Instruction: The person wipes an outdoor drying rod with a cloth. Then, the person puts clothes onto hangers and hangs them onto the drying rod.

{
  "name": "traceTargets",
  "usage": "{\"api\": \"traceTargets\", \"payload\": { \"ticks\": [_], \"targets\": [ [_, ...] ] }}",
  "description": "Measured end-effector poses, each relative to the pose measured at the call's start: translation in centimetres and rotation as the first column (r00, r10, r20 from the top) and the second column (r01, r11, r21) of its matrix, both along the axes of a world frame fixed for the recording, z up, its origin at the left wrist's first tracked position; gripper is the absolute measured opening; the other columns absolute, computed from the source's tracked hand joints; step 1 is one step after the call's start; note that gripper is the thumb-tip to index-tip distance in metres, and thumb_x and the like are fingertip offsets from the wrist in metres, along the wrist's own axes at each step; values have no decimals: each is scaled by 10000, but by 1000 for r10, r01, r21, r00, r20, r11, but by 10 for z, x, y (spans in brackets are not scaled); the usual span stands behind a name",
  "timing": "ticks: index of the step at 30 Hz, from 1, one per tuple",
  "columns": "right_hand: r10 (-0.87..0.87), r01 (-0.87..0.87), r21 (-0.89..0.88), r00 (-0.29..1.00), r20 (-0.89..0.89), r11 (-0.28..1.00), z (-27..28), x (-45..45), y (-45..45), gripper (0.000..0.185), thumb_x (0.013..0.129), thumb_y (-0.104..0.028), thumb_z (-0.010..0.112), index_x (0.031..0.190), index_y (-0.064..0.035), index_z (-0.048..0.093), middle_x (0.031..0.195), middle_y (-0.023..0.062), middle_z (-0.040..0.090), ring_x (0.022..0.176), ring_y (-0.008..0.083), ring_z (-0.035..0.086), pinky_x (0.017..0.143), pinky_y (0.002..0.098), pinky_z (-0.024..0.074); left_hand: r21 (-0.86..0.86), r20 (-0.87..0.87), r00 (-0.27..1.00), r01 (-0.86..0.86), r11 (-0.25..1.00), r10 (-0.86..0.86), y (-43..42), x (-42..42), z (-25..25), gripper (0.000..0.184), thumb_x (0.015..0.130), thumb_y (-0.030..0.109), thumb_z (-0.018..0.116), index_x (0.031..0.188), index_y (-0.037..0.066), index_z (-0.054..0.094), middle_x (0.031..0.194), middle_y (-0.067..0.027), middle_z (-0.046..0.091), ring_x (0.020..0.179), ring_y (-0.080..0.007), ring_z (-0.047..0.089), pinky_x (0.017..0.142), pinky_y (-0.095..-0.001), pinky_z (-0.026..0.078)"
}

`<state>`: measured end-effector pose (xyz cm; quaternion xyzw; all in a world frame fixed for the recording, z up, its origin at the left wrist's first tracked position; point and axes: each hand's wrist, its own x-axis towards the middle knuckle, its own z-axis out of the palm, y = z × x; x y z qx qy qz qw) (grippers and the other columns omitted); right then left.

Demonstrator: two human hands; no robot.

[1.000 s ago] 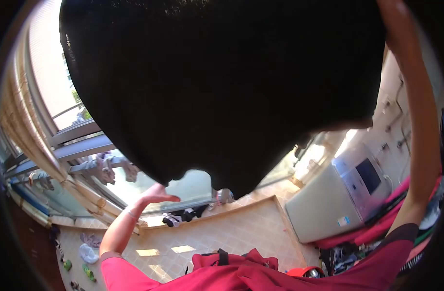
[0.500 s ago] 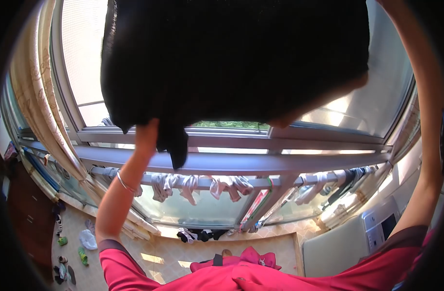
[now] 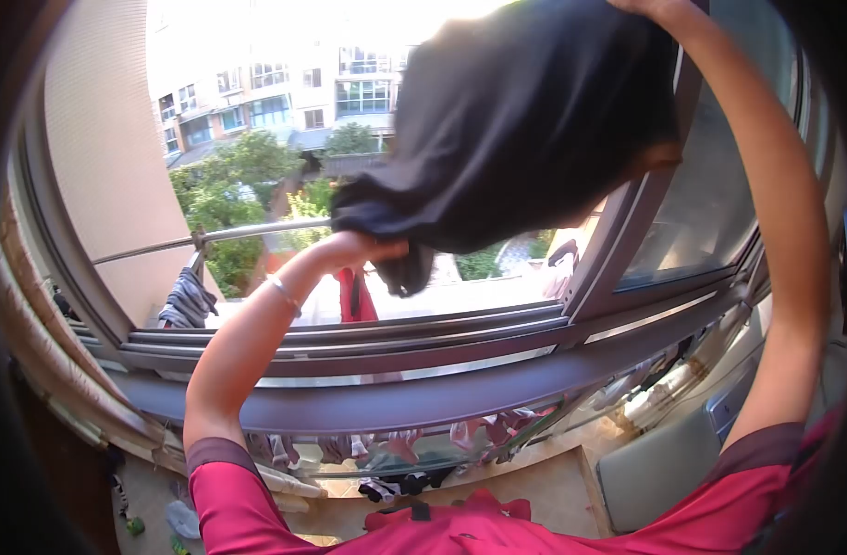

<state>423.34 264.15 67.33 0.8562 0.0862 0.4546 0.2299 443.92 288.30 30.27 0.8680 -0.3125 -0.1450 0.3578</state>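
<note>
A black garment is spread in front of the window, slightly blurred; its exact kind does not show. My left hand, with a bracelet on the wrist, closes on its lower left corner, where a bunched end hangs down. High at the top edge of the view, my right hand grips the upper right of the cloth, its fingers partly cut off by the frame. Beyond the cloth lies the open window, with a metal rail outside it.
A striped cloth and a red strip of cloth hang outside. The window frame rises at right. Below the wide sill bar, several socks hang indoors. A grey-topped appliance stands lower right; a curtain hangs left.
The view has tilted up, bringing the open window and outside buildings into sight. The garment and my left hand have shifted right in view, and my right hand now shows at the top.
</note>
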Motion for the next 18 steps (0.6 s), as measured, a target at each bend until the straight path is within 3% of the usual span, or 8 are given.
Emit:
{"api": "traceTargets", "payload": {
  "ticks": [1,2,3,5,6,9,15,18],
  "targets": [
    [-48,47,-32,998,-29,998,-9,13,-2,217,811,-211,518,876,-26,610,833,101,609,815,226,566,749,323,440,480,-99,994,86,873,-43,-4,-10,21,564,733,476,625,1101,54,550,925,-83,608,794,-187,579,637,-310,522],
    [-87,83,-58,994,-72,995,-20,27,-3,217,809,-210,516,881,-28,610,842,102,609,830,231,568,761,327,439,693,58,959,161,703,-277,-4,-33,42,572,703,485,644,1020,13,584,792,-102,615,688,-187,593,512,-315,528],
    [-131,121,-78,982,-136,990,-36,42,-7,218,807,-209,514,886,-29,609,851,104,609,845,237,569,773,331,438,760,41,924,218,612,-380,-1,-38,47,611,704,469,648,1089,8,536,819,-131,614,752,-226,607,589,-346,522],
    [-175,161,-72,949,-264,984,-79,74,-15,220,803,-206,511,896,-33,609,870,107,610,876,248,571,797,339,436,659,398,827,45,751,-398,21,-51,52,556,748,413,622,1139,38,501,890,-147,607,803,-278,601,666,-363,494],
    [-127,143,19,927,-353,990,-107,91,-19,215,745,-204,494,838,-42,602,893,162,579,890,339,534,805,414,423,527,488,802,44,848,-345,33,-60,59,513,770,382,602,1147,52,492,927,-151,596,816,-302,591,690,-369,477],
    [-168,230,66,852,-496,971,-209,133,-20,200,694,-104,472,777,-7,625,846,204,611,799,330,608,700,387,495,175,687,701,97,980,-192,74,-100,75,400,793,285,586,1119,68,504,975,-147,570,799,-314,578,680,-379,463],
    [-171,447,300,751,-638,843,-342,169,-8,232,748,-82,439,840,7,633,888,207,616,855,319,612,731,394,497,-78,866,500,157,984,-11,172,-178,56,305,712,96,634,1007,47,570,813,-104,578,637,-245,583,504,-304,470],
    [-159,514,383,731,-664,768,-384,187,-17,241,765,-87,435,861,7,636,900,206,616,873,317,608,748,392,494,-205,740,664,77,976,103,211,-211,20,271,667,35,640,934,33,594,793,-118,594,638,-245,588,530,-304,484]
  ]
}}
